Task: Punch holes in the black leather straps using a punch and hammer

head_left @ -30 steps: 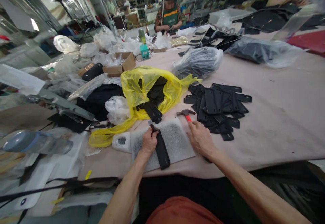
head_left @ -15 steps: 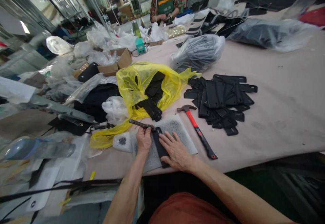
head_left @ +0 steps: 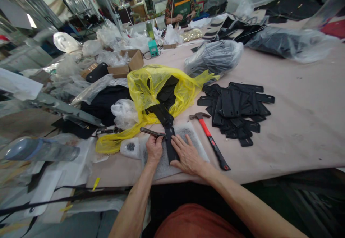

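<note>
A flat black strip piece (head_left: pixel 170 146) with slots at its end lies on a speckled white pad (head_left: pixel 188 132). My left hand (head_left: pixel 154 149) pinches a dark metal tool (head_left: pixel 151 132), whose end touches the strip's left edge. Spread flat, my right hand (head_left: pixel 188 154) presses on the strip's right side and the pad. To the right of the pad lies a hammer (head_left: pixel 211 141) with a red and black handle. Similar black pieces are heaped (head_left: pixel 237 105) beyond it. More of them show in the open yellow plastic bag (head_left: pixel 137 83).
A grey bundle in clear plastic (head_left: pixel 214 58) lies behind the heap. Cardboard box (head_left: pixel 136 60), teal device (head_left: pixel 153 48) and crumpled bags fill the back left. A water bottle (head_left: pixel 43 153) lies at left. A person (head_left: pixel 181 9) sits across the table.
The black strip has moved away from me on the pad, its far end now near the yellow bag's pieces. My right hand has shifted slightly with it. The camera view has moved a little.
</note>
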Demonstrator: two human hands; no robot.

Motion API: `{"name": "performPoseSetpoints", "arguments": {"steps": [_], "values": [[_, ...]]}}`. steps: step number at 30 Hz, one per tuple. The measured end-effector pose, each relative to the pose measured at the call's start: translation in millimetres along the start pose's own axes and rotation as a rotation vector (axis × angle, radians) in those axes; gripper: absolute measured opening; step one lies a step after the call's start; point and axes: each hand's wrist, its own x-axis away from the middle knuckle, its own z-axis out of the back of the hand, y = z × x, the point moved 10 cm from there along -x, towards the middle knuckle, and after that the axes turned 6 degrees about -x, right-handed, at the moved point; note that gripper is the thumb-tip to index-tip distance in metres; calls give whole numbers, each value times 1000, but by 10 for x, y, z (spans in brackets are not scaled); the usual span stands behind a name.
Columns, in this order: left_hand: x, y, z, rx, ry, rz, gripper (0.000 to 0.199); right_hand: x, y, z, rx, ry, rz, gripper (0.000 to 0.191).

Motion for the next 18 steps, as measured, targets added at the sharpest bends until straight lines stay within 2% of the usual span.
{"name": "performPoseSetpoints", "arguments": {"steps": [4,6,11,14,18], "values": [[26,38,-2,31,-18,-13,18,-378,153,55,33,12,2,77],[68,41,-16,22,-56,-25,18,-444,197,82,10,5,14,77],[207,25,-38,0,-139,-45,17,-204,310,141,-67,16,-34,79],[245,48,-54,-5,-161,-53,16,-55,331,122,-74,15,-49,65],[255,89,-111,-36,-208,-71,18,-26,330,150,-71,86,-87,54]]}}
